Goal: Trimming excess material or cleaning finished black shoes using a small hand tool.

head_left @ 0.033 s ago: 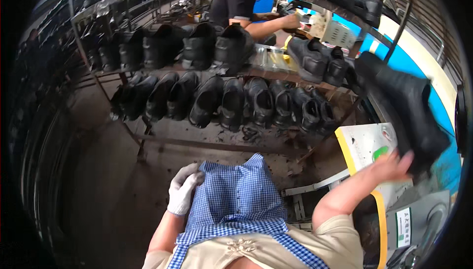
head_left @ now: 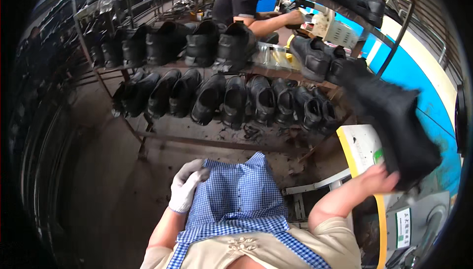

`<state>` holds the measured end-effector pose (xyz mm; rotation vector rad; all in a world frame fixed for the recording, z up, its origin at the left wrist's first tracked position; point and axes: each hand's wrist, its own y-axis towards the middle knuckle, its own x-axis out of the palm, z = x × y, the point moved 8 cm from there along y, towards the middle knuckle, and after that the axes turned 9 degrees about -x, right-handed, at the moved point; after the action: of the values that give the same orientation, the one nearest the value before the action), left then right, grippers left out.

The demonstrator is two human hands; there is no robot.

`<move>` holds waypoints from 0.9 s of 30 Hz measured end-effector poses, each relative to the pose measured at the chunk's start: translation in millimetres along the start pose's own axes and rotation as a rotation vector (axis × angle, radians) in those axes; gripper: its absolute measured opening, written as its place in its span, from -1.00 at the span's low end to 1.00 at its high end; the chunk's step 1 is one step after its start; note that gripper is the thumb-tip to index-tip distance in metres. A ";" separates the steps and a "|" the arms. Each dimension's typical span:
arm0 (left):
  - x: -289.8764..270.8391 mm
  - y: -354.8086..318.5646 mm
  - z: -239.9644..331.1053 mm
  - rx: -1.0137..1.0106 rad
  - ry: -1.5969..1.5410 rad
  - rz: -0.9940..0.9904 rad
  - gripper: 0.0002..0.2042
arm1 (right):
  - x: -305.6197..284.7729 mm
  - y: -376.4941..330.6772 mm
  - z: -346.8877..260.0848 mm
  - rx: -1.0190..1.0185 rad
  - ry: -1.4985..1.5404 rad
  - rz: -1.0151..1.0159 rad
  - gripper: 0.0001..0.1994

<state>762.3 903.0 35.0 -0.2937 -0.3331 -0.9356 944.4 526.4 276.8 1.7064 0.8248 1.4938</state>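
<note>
On the right, a large black boot [head_left: 394,128], blurred by motion, hangs tilted in front of the blue panel. My bare right hand [head_left: 379,178] is closed at the boot's lower left side; the fingertips are smeared and partly hidden by it. My left hand [head_left: 188,185], in a white glove with greyed fingers, is loosely curled beside the upper left corner of my blue checked apron [head_left: 236,190]. Nothing shows between its thumb and fingers. Ahead, black shoes [head_left: 224,99] line the lower rack shelf, and more black shoes [head_left: 202,42] line the shelf above.
A metal rack rail [head_left: 221,143] runs low across the front. Beside my right arm stands a white machine with a yellow edge [head_left: 351,148]. Behind the rack, another person's arm [head_left: 276,23] reaches rightward. A blue panel [head_left: 436,106] rises at far right.
The boot has swung left and slightly down, and my right hand has moved left and down with it. My left hand has shifted slightly right and up; the head view has also shifted slightly.
</note>
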 end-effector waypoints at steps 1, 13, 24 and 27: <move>8.3 -2.4 8.9 0.067 0.006 -0.087 -0.60 | -21.2 -40.2 13.8 0.104 0.106 -0.120 -0.20; 42.1 11.3 -4.0 -0.336 -0.356 -0.212 -0.63 | 103.3 -289.2 -56.6 0.713 0.728 -1.379 -0.10; 53.1 -19.1 16.9 -0.083 0.309 -0.081 -0.64 | 115.2 -236.8 -76.1 0.212 0.522 -1.501 -0.53; 54.3 -20.4 22.6 -0.005 0.436 -0.016 -0.70 | 120.5 -232.8 -84.5 0.036 0.572 -1.435 -0.64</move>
<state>772.0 860.6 79.5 -0.0854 0.0680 -0.9887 873.6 761.8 152.4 0.2915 1.8054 0.8300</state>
